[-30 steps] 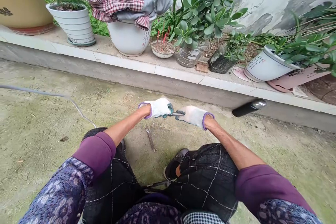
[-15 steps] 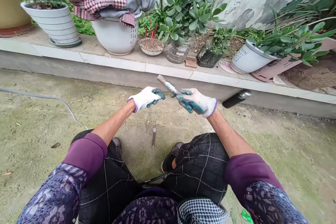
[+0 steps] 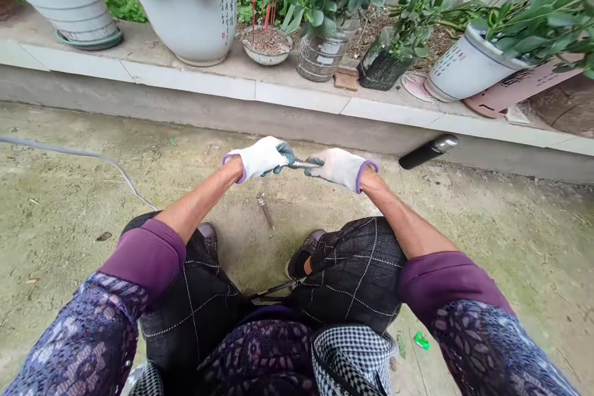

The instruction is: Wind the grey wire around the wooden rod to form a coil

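Both hands wear white work gloves with green palms and purple cuffs. My left hand (image 3: 260, 156) and my right hand (image 3: 338, 167) are held out in front of my knees, each closed on one end of a short grey metal rod (image 3: 301, 164) that lies level between them. Only a short middle piece of the rod shows between the gloves. Below the hands a second thin metal piece (image 3: 265, 211) lies on the concrete ground. I sit low, with my dark checked trouser knees (image 3: 357, 266) beneath my arms.
A raised tiled ledge (image 3: 297, 98) runs across ahead, carrying several plant pots, among them a large white one (image 3: 188, 15) draped with cloth. A black cylinder (image 3: 427, 151) lies at the ledge's foot on the right. A grey hose (image 3: 74, 153) crosses the ground at left.
Half a second ago my right hand alone held the rod tilted upward and my left hand was off it. Now both hands grip it level. The view has tipped downward.
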Motion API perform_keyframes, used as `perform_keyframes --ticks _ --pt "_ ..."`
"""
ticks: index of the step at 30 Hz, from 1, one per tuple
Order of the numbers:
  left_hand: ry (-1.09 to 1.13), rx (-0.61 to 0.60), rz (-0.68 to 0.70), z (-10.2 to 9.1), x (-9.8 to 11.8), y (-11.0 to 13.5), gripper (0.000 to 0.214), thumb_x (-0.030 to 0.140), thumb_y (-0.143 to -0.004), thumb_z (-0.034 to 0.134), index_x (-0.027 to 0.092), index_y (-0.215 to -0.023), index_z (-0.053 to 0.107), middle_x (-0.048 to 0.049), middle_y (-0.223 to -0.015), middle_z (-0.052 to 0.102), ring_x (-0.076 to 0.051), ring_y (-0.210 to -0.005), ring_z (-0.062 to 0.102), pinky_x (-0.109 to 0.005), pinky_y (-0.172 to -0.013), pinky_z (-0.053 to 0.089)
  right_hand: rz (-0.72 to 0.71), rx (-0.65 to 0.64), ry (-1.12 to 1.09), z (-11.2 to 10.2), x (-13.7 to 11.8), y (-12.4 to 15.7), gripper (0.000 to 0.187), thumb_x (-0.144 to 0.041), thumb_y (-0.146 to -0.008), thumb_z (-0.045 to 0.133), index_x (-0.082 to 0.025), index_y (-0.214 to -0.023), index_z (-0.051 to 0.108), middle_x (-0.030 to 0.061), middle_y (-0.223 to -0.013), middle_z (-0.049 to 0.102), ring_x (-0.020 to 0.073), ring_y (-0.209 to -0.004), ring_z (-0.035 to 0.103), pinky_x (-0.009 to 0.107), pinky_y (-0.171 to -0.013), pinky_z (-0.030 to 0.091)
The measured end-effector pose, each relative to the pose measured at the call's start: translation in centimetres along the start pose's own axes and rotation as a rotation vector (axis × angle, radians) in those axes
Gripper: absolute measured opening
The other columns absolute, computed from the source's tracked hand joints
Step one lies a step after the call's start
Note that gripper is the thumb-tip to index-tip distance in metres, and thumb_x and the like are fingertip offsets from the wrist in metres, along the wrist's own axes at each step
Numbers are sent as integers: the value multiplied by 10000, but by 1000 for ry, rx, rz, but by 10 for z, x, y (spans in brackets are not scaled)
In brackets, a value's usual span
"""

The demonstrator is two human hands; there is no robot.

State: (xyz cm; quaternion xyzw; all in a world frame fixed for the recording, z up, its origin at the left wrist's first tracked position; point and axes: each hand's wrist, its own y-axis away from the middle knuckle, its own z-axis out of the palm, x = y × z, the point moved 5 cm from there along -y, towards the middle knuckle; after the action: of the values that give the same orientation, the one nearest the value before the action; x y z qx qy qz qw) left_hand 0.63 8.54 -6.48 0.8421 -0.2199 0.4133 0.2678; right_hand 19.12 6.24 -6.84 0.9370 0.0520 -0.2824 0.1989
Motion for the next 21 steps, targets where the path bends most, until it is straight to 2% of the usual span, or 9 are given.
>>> perform_keyframes --ticks 3,6,10,13,17,21 --pt "153 38 -15 0 3 0 198 271 -801 604 164 -932 705 19 -578 566 -77 -413 396 -188 -368 288 -27 144 177 -15 1 -4 222 -385 -832 656 -184 -899 723 -4 -648 596 124 -602 504 244 -551 334" --pt "292 38 -23 5 6 1 242 206 -800 601 152 -1005 718 35 -557 534 -70 -430 401 -177 -381 301 -11 191 30 -22 0 2 259 -405 -845 628 -174 -932 705 -21 -621 556 100 -534 466 224 -492 341" --pt "372 64 -23 7 10 5 184 231 -815 609 158 -950 711 54 -538 492 -62 -415 380 -176 -364 300 12 99 -371 -18 -11 16 280 -397 -826 643 -162 -974 682 -41 -569 498 76 -426 397 201 -370 331" --pt "383 78 -1 4 12 8 147 277 -816 641 160 -887 694 59 -535 478 -58 -410 377 -177 -359 313 -28 41 -573 -15 -20 24 321 -415 -783 694 -151 -963 668 -49 -546 491 65 -393 373 190 -326 326" --pt "338 53 10 0 11 8 134 269 -806 663 146 -848 695 37 -552 521 -61 -416 403 -186 -368 334 -58 -63 -660 -10 -22 29 405 -442 -727 762 -127 -964 668 -52 -528 490 60 -381 363 186 -306 314" --pt "272 56 2 -6 4 3 89 144 -753 649 124 -824 699 18 -564 551 -63 -431 421 -181 -377 299 -91 -231 -595 -3 -20 30 445 -418 -753 748 -96 -1054 689 -55 -536 479 56 -387 352 189 -319 310"
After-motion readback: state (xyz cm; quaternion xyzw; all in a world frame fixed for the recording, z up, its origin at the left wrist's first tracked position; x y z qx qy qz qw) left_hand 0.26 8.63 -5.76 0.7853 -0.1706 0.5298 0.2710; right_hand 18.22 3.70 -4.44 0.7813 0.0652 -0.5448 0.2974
